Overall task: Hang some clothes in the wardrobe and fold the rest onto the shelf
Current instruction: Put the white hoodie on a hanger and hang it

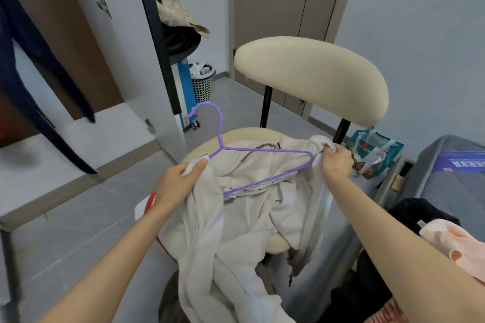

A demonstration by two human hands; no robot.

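Note:
A beige garment (pixel 236 231) hangs in front of me over a cream chair (pixel 309 73), with a purple hanger (pixel 220 128) partly inside it. My left hand (pixel 181 181) pinches one shoulder of the garment at the hanger's left end. My right hand (pixel 336 160) grips the other shoulder at the hanger's right end. The hanger's hook points up and left. The open wardrobe (pixel 86 42) stands at the left, with a dark blue garment (pixel 34 81) hanging inside.
Dark and pink clothes (pixel 446 238) lie on the bed at the right. A teal bag (pixel 372 152) sits behind the chair. A white perforated bin (pixel 202 84) and a blue cart (pixel 183 92) stand by the far door. A red-and-white object (pixel 149 204) lies below my left wrist.

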